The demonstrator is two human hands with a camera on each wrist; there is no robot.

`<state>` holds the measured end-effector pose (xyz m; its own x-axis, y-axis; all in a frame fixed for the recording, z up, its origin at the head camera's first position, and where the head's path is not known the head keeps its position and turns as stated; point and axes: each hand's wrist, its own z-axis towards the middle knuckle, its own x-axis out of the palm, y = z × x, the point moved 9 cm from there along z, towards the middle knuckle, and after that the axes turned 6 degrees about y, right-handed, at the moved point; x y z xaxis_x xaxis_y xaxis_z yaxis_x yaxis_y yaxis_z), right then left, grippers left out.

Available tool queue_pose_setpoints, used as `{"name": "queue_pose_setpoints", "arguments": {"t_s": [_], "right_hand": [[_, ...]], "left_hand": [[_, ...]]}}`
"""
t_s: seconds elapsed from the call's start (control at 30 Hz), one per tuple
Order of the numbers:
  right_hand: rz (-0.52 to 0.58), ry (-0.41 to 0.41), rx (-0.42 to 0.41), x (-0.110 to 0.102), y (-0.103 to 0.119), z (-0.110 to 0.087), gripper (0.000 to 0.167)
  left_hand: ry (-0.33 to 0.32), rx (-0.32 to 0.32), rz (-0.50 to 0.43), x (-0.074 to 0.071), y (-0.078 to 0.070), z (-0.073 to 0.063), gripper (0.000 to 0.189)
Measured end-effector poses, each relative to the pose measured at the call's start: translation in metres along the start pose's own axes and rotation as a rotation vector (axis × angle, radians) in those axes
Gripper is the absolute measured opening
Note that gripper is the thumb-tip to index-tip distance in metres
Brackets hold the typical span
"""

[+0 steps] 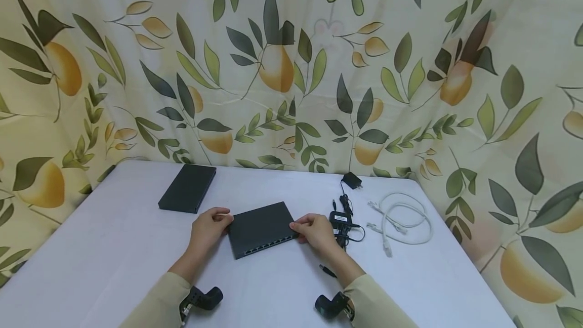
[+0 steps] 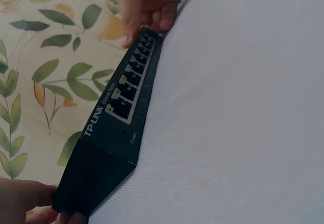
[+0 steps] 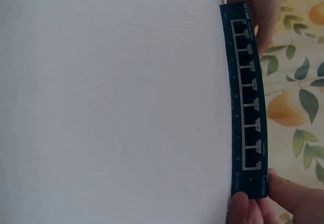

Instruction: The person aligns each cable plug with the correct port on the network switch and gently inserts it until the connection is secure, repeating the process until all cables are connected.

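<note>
A flat black network switch [image 1: 261, 227] lies between my two hands in the middle of the table, its row of ports facing me. The left wrist view shows "TP-LINK" printed beside the ports of the switch [image 2: 126, 89]. My left hand [image 1: 208, 229] pinches its left edge, thumb on top and fingers below. At the right end, my right hand [image 1: 316, 234] grips the near corner between thumb and fingers; the right wrist view shows this right hand [image 3: 283, 198] with fingertips under the casing. Its underside is hidden.
A second black flat box [image 1: 188, 189] lies at the back left. To the right are a black power adapter [image 1: 352, 180], another adapter with a bundled black cable [image 1: 340, 220], and a coiled white network cable [image 1: 428, 227]. A patterned curtain [image 1: 291, 90] borders the white table [image 1: 114, 247].
</note>
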<state>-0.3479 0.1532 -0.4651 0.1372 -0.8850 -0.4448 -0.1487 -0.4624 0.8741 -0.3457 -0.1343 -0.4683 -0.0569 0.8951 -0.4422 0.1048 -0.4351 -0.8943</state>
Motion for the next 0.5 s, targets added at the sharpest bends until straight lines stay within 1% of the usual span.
{"name": "queue_pose_setpoints", "arguments": {"t_s": [0.13, 0.33, 0.4, 0.5], "right_hand": [[-0.050, 0.039, 0.004, 0.002, 0.008, 0.003, 0.022], [-0.085, 0.087, 0.021, 0.001, 0.015, 0.008, 0.030], [-0.091, 0.095, 0.027, 0.001, 0.016, 0.009, 0.030], [-0.093, 0.107, 0.031, 0.003, 0.016, 0.009, 0.030]], "left_hand": [[0.007, -0.013, -0.016, 0.002, 0.003, -0.011, 0.043], [0.044, 0.014, 0.007, 0.011, 0.002, -0.035, 0.051], [0.046, 0.022, 0.007, 0.012, 0.000, -0.039, 0.052], [0.030, 0.026, 0.004, 0.010, -0.001, -0.041, 0.052]]}}
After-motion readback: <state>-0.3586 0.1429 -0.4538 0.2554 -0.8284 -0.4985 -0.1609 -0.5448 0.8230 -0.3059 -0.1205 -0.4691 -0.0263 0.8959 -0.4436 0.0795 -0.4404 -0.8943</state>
